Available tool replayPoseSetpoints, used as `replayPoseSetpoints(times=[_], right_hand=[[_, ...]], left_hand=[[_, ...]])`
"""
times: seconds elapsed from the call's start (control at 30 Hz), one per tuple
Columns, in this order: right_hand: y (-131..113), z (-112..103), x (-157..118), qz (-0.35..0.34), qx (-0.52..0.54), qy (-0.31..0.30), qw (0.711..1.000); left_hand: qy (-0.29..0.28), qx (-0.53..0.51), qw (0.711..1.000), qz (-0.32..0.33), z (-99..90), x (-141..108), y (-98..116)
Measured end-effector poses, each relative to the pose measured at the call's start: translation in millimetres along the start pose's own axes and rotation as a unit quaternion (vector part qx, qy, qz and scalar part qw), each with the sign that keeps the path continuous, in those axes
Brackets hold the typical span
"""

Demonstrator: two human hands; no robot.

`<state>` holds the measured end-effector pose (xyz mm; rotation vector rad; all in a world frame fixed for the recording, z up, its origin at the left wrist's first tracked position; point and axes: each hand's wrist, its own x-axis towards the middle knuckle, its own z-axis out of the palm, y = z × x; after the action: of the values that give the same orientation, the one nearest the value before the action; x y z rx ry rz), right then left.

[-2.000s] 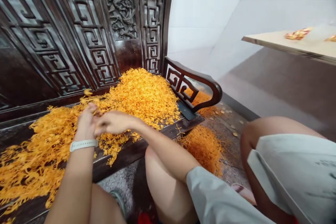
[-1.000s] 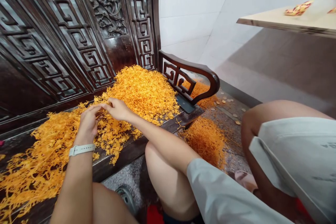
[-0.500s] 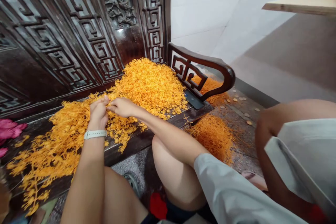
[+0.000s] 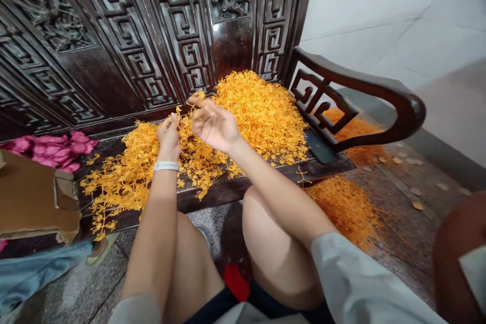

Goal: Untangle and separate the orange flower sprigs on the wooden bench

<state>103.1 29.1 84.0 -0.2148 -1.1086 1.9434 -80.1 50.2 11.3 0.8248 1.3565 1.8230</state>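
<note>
My left hand (image 4: 169, 136), with a pale watch band (image 4: 167, 166) at the wrist, is closed on a thin orange sprig (image 4: 178, 111) above the bench seat. To its right, my right hand (image 4: 214, 124) is raised with its palm partly turned up, pinching a small orange piece (image 4: 198, 95) between thumb and fingertips. Behind and right of my hands rises a tall pile of small orange pieces (image 4: 261, 111). Longer orange branches (image 4: 125, 177) spread over the seat on the left, partly under my left hand.
The dark carved bench (image 4: 224, 192) has a curved armrest (image 4: 360, 81) at right, beside a phone (image 4: 321, 149). Bare orange stems (image 4: 345, 207) lie on the floor. Pink flowers (image 4: 56, 149) and a cardboard box (image 4: 34, 195) are at left. People's legs show at both sides.
My right hand has moved up and apart from my left hand, carrying a small orange piece. The view has shifted left, bringing the cardboard box and more pink flowers into sight.
</note>
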Motion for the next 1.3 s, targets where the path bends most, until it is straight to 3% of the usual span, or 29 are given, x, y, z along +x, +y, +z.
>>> replayPoseSetpoints(times=[0.1, 0.23, 0.37, 0.47, 0.57, 0.67, 0.77, 0.87, 0.93, 0.97, 1.03, 1.13, 1.2, 1.3], right_hand=[[-3.8, -23.2, 7.3, -0.028, 0.107, 0.18, 0.977], [0.6, -42.0, 8.2, 0.055, 0.106, 0.275, 0.954], [7.7, -37.4, 8.1, 0.048, -0.091, 0.263, 0.959], [14.2, -35.0, 9.3, 0.027, -0.231, 0.236, 0.943], [20.8, -43.7, 10.7, -0.009, -0.335, 0.174, 0.926], [24.4, -55.3, 11.5, -0.049, -0.426, 0.089, 0.899], [24.4, -58.8, 12.8, -0.071, -0.411, 0.07, 0.906], [22.6, -55.0, 14.8, -0.079, -0.361, 0.128, 0.92], [21.0, -52.3, 15.4, -0.073, -0.351, 0.169, 0.918], [20.0, -51.4, 15.3, -0.07, -0.348, 0.184, 0.917], [18.3, -50.6, 14.3, -0.065, -0.341, 0.193, 0.918], [16.7, -49.5, 12.2, -0.064, -0.336, 0.187, 0.921], [16.4, -47.5, 11.5, -0.071, -0.334, 0.177, 0.923], [16.5, -43.7, 12.7, -0.093, -0.337, 0.159, 0.923]], left_hand=[[0.025, 0.033, 0.995, 0.094, 8.3, -1.0, -4.7], [-0.034, 0.087, 0.978, 0.186, 16.4, -4.4, -5.0], [-0.082, 0.151, 0.952, 0.254, 19.7, -12.1, -1.0], [-0.138, 0.219, 0.925, 0.279, 19.2, -19.7, 2.2], [-0.168, 0.305, 0.896, 0.277, 16.8, -26.5, 3.9], [-0.183, 0.336, 0.886, 0.26, 15.4, -31.5, 6.0], [-0.157, 0.317, 0.899, 0.256, 18.1, -36.4, 10.9], [-0.047, 0.282, 0.919, 0.271, 23.9, -42.8, 16.6], [0.012, 0.233, 0.942, 0.243, 27.9, -47.6, 18.4], [0.011, 0.204, 0.959, 0.198, 29.6, -49.9, 18.3], [-0.045, 0.143, 0.987, 0.055, 32.9, -53.9, 16.9], [-0.118, 0.069, 0.982, -0.133, 38.0, -57.4, 14.5], [-0.131, 0.02, 0.977, -0.169, 41.2, -58.1, 14.6], [-0.138, -0.064, 0.974, -0.169, 43.7, -56.9, 16.5]])
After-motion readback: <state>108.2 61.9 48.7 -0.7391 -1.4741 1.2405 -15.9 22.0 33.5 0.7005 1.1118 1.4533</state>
